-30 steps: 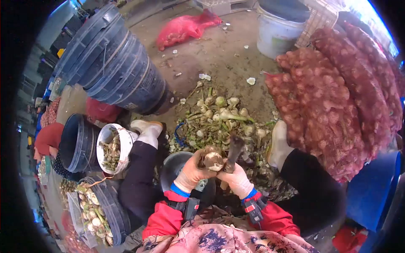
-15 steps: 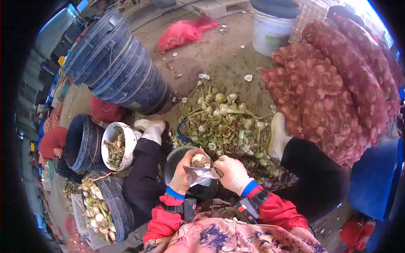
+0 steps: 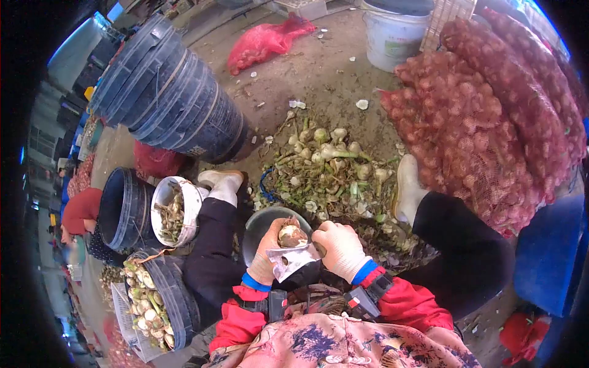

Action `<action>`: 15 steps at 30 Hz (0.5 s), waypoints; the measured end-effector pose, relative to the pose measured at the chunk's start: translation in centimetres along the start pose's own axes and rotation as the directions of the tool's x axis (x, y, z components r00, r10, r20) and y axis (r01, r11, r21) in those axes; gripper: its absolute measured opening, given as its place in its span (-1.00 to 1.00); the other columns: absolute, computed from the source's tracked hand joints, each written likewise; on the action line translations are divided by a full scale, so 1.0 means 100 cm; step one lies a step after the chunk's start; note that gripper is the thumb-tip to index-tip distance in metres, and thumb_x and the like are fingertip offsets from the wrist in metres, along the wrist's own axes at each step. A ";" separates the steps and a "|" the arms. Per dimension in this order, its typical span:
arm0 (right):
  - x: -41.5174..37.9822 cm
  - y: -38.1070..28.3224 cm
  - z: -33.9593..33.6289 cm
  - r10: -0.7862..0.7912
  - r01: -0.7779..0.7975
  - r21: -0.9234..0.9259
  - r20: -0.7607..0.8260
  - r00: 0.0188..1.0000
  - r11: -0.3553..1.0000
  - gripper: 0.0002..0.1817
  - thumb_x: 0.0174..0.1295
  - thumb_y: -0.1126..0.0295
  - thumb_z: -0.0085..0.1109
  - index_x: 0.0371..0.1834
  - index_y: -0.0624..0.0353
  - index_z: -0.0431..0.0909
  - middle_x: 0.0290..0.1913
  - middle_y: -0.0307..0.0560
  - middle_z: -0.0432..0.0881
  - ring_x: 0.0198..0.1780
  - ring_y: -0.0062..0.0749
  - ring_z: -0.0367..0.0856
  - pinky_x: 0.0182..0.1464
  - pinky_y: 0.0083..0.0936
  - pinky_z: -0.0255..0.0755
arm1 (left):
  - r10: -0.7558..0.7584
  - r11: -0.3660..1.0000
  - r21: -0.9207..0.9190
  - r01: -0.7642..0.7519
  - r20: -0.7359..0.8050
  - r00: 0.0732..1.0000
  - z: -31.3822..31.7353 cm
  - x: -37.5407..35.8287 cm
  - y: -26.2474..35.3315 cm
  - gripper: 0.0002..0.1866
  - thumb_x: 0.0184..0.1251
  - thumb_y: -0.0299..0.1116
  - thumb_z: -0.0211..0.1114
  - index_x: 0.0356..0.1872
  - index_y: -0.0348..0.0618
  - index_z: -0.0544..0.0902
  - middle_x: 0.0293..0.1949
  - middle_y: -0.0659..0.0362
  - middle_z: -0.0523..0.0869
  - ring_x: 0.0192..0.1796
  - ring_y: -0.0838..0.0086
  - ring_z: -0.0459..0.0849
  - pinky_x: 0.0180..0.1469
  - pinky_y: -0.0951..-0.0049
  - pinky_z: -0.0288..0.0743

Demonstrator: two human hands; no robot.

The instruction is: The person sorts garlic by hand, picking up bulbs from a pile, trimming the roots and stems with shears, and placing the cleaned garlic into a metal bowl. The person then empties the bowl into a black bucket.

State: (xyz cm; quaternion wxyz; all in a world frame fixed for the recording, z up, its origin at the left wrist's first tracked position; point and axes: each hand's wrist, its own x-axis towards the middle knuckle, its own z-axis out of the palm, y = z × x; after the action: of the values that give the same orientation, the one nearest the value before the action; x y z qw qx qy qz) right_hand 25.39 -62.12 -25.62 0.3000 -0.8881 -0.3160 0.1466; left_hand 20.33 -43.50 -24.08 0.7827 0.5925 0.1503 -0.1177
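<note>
My left hand [image 3: 265, 253] is closed around a garlic bulb [image 3: 292, 236] with brownish, partly peeled skin. In my right hand [image 3: 342, 251] is a knife [image 3: 293, 260], gripped by its short dark handle; its broad shiny blade points left, just below the bulb and beside my left fingers. Both hands are over a dark bucket [image 3: 253, 232] between my legs, its inside mostly hidden by them. In front of it on the ground lies a heap of garlic bulbs [image 3: 322, 152] with green stalks and trimmings.
Red mesh sacks of garlic [image 3: 466, 129] are stacked at right, above a blue tub [image 3: 549, 257]. On the left are stacked dark buckets [image 3: 178, 92], a white bucket [image 3: 195, 208] of trimmings and a bucket [image 3: 178, 294] full of garlic. A red mesh bag [image 3: 270, 44] lies farther off.
The knife blade has turned, so more of its flat face shows below the bulb. My left hand keeps its hold on the garlic. The view has shifted slightly.
</note>
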 end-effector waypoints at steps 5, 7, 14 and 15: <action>0.001 0.005 0.000 -0.032 0.032 0.022 0.011 0.999 0.999 -0.71 -0.14 0.43 0.31 -0.25 0.06 0.64 -0.18 -0.03 0.59 -0.09 0.00 0.59 -0.04 -0.14 0.47 | -0.032 0.984 -0.170 0.048 0.096 0.995 0.001 -0.011 0.000 -0.41 0.07 -0.47 0.50 0.15 -0.18 0.43 -0.09 0.18 0.63 -0.05 0.51 0.64 0.05 0.47 0.55; 0.000 0.002 0.000 -0.047 0.044 0.042 0.073 0.996 0.998 -0.70 -0.15 0.43 0.31 -0.24 0.07 0.63 -0.18 -0.02 0.58 -0.09 0.01 0.59 -0.04 -0.13 0.47 | 0.031 0.996 -0.089 -0.022 0.108 0.994 -0.003 -0.009 -0.004 -0.39 0.07 -0.46 0.50 0.16 -0.19 0.42 -0.09 0.19 0.62 -0.05 0.51 0.63 0.05 0.47 0.54; 0.003 0.004 0.008 -0.017 0.016 0.020 0.082 0.996 1.000 -0.73 -0.08 0.45 0.26 -0.23 0.11 0.62 -0.16 0.04 0.58 -0.07 0.02 0.61 -0.05 -0.13 0.51 | -0.021 0.993 0.121 0.016 0.040 0.999 -0.002 -0.003 -0.011 -0.39 0.01 -0.44 0.53 0.12 -0.20 0.44 -0.07 0.21 0.60 -0.04 0.52 0.60 0.05 0.49 0.51; 0.004 0.006 0.006 -0.013 0.011 0.022 0.088 0.996 1.000 -0.77 -0.01 0.47 0.20 -0.23 0.12 0.63 -0.12 0.09 0.60 -0.05 0.02 0.63 -0.04 -0.13 0.53 | 0.016 0.998 0.060 -0.018 0.029 0.999 0.000 -0.003 -0.012 -0.36 -0.04 -0.45 0.56 0.12 -0.20 0.45 -0.07 0.22 0.59 -0.04 0.52 0.60 0.05 0.48 0.50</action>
State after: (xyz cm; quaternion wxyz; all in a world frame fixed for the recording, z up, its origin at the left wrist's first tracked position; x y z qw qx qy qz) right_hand 25.71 -61.91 -26.52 0.2964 -0.8755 -0.3327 0.1872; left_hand 19.63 -43.83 -25.09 0.7675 0.6153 0.1304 -0.1239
